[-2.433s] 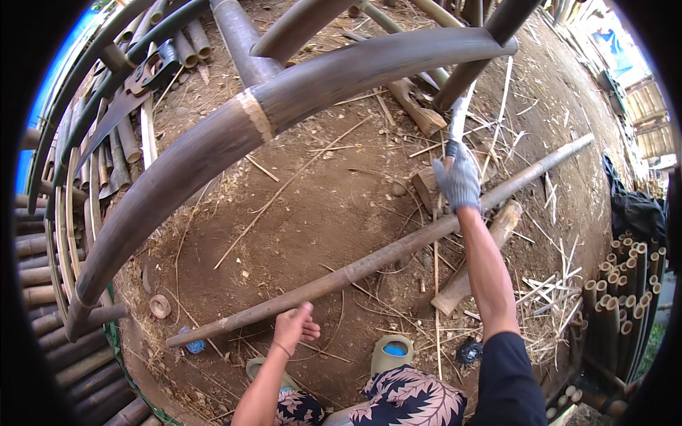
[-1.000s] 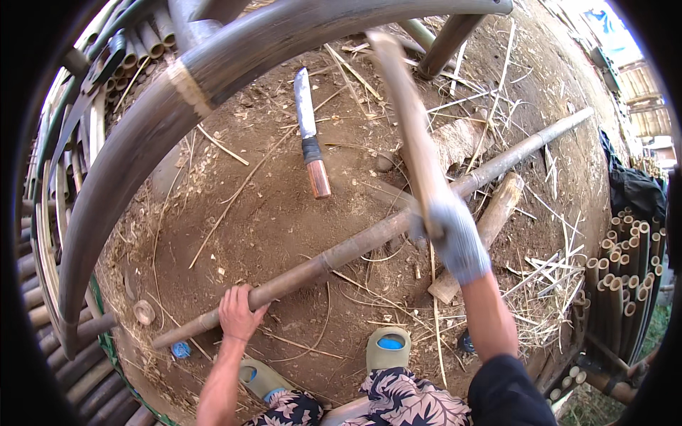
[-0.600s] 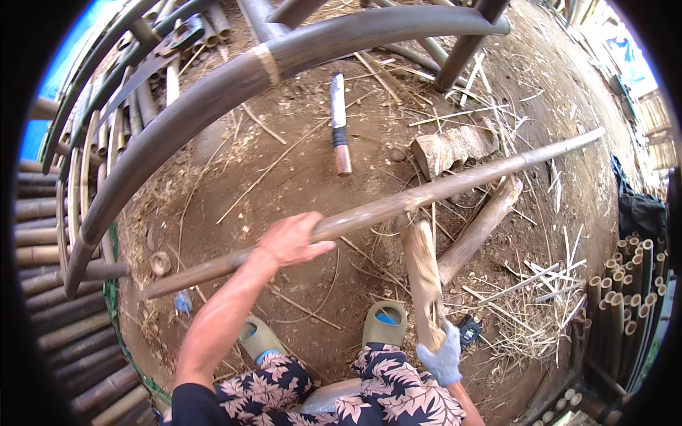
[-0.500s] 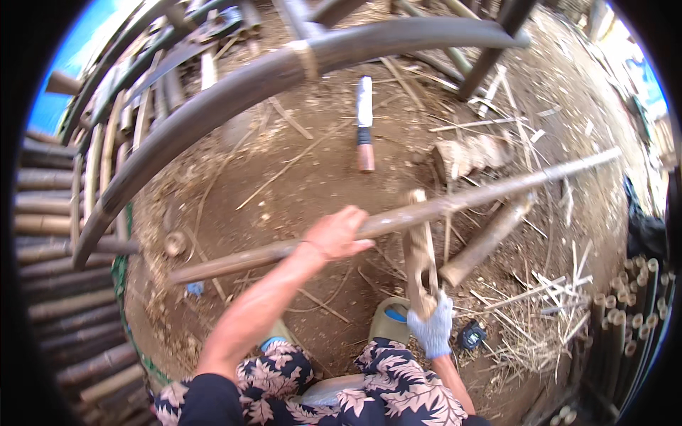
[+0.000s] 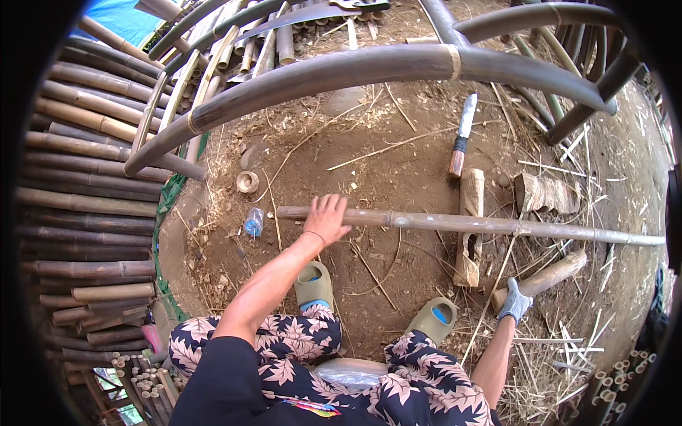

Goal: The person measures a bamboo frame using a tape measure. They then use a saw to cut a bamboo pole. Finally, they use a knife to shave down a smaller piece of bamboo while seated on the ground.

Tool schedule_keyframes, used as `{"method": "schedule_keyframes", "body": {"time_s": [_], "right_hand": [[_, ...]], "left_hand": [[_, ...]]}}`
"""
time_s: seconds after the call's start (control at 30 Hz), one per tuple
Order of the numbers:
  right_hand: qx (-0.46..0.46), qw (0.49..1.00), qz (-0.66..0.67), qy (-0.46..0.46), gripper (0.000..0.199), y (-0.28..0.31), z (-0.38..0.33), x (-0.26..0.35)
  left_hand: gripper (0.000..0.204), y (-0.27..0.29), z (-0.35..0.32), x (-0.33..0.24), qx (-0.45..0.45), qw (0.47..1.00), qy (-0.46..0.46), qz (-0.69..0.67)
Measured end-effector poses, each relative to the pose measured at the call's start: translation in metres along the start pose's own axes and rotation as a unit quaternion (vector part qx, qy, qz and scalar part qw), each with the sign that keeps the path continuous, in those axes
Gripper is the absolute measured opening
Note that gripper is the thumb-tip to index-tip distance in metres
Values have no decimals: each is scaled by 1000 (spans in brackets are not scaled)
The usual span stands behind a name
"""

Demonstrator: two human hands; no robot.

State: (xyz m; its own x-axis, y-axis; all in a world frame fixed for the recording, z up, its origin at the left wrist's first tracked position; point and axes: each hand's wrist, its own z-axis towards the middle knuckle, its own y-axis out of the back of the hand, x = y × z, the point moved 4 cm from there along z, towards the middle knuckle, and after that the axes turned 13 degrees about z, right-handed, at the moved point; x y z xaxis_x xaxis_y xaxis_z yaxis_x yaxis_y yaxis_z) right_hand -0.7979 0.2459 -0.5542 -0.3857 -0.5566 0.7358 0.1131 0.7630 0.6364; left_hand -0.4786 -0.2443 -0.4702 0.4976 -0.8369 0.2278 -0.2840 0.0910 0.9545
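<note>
A long bamboo pole (image 5: 447, 223) lies crosswise in front of me. Bare, my left hand (image 5: 327, 219) is laid over its left part, the fingers curled across the top. Under the pole's middle is a carved wooden block (image 5: 467, 266) with a slot, its far part showing beyond the pole. In a pale glove, my right hand (image 5: 514, 301) is at the near end of a short round log (image 5: 554, 275); the thumb stands apart, and nothing shows in its grasp. Whether the glove presses on the log is hard to make out.
A large knife (image 5: 463, 135) lies beyond the pole, beside a rough wood chunk (image 5: 547, 194). A curved bamboo rail (image 5: 320, 71) arches across the far side. Stacked bamboo (image 5: 92, 209) lines the left. Thin strips (image 5: 561, 355) litter the right, and a small plastic bottle (image 5: 253, 223) lies left.
My right hand has let go of the carved block, which now lies under the pole. The pole's left end has swung farther away, leaving it nearly level across the view. The view has shifted.
</note>
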Motion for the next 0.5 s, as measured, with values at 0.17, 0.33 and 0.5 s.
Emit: {"method": "schedule_keyframes", "body": {"time_s": [0.17, 0.33, 0.5], "right_hand": [[-31, 990, 137, -26, 79, 6, -15, 5], [-186, 923, -313, 124, 66, 35, -8, 39], [51, 846, 116, 518, 59, -19, -113, 337]], "left_hand": [[53, -10, -4, 9, 60, 983, -77, -157], [54, -3, 24, -65, 31, 971, -162, -170], [51, -10, 43, -122, 85, 958, -210, -178]]}}
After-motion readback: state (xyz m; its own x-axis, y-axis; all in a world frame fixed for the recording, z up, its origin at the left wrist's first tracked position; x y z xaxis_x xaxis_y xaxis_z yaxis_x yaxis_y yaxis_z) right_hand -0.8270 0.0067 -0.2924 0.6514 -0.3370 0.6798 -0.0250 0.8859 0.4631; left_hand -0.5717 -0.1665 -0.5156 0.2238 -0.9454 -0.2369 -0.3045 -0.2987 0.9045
